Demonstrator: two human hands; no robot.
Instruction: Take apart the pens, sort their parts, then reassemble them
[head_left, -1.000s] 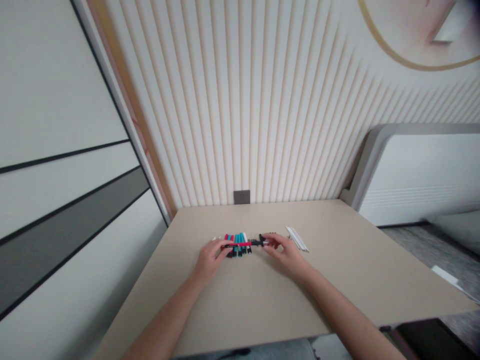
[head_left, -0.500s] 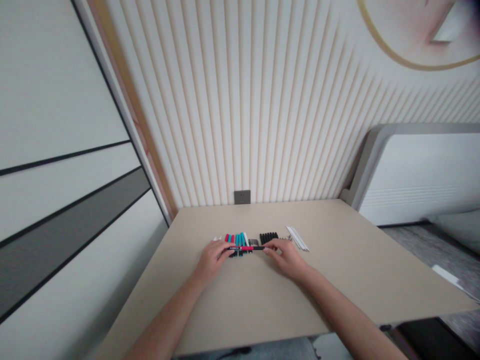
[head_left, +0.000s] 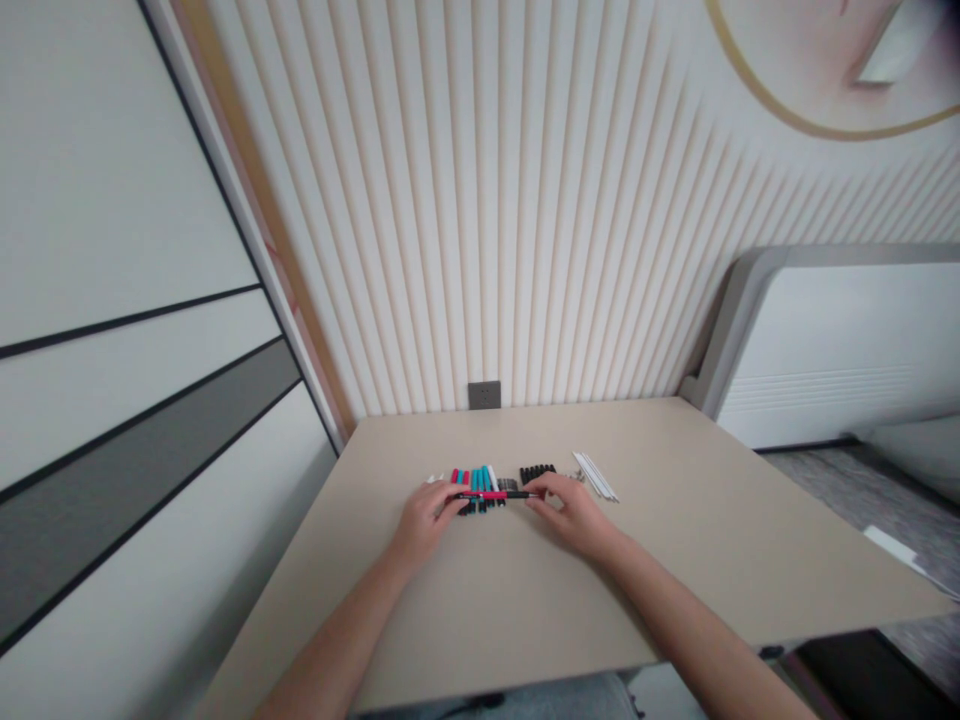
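A red and black pen (head_left: 491, 495) is held level above the table, one end in each hand. My left hand (head_left: 429, 515) pinches its left end between thumb and fingers. At the other end, the black tip part sits in the closed fingers of my right hand (head_left: 566, 507). Just behind and below the pen lies a row of pen barrels (head_left: 480, 479) in teal, red and white with dark ends, partly covered by it. Black tube parts (head_left: 538, 471) lie in a row behind my right hand.
Thin white refill sticks (head_left: 596, 477) lie to the right of my right hand, with small metallic parts (head_left: 577, 476) beside them. Small dark springs or clips (head_left: 508, 485) sit between the rows. The beige table (head_left: 480, 600) meets a ribbed wall with a socket (head_left: 484, 395).
The pen seems to have turned about its length, with more red showing on its left half. Both hands stay in nearly the same place.
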